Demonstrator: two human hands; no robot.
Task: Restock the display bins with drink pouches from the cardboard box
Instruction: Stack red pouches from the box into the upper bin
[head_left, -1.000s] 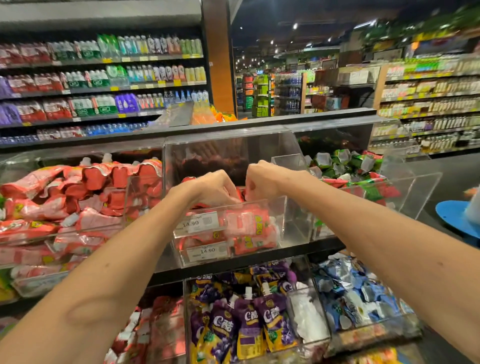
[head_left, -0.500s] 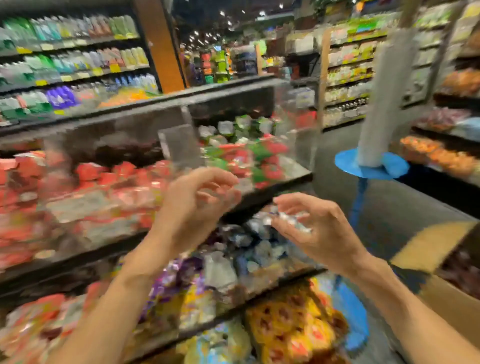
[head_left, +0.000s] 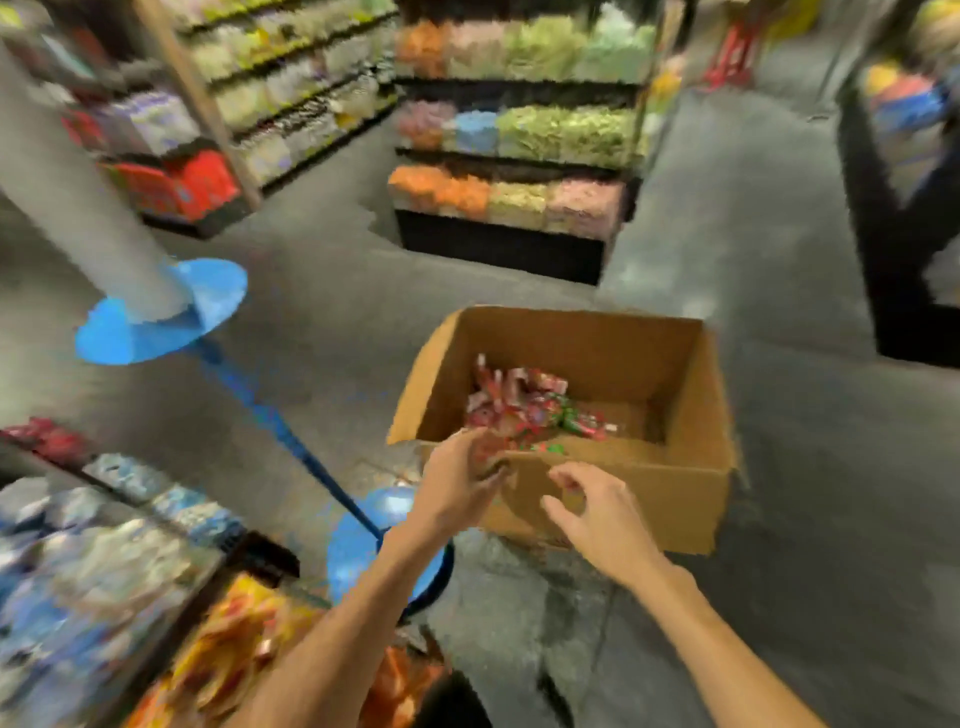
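Both hands have swung from the bins (head_left: 119, 561) to the cardboard box (head_left: 628, 499) for more pouches (head_left: 524, 410). The right hand (head_left: 597, 514) is open and empty. The left hand (head_left: 457, 486) curls at the near rim, and I cannot tell what it holds.

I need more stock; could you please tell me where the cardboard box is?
Head view: the cardboard box sits open on the floor, right of centre, just beyond the left hand and right hand, right of the blue base.

Plain brown cardboard box (head_left: 613, 486) at centre right holds red, white and green drink pouches (head_left: 530, 405); bright blue stand (head_left: 161, 317) at left; floor (head_left: 779, 260) mottled grey.
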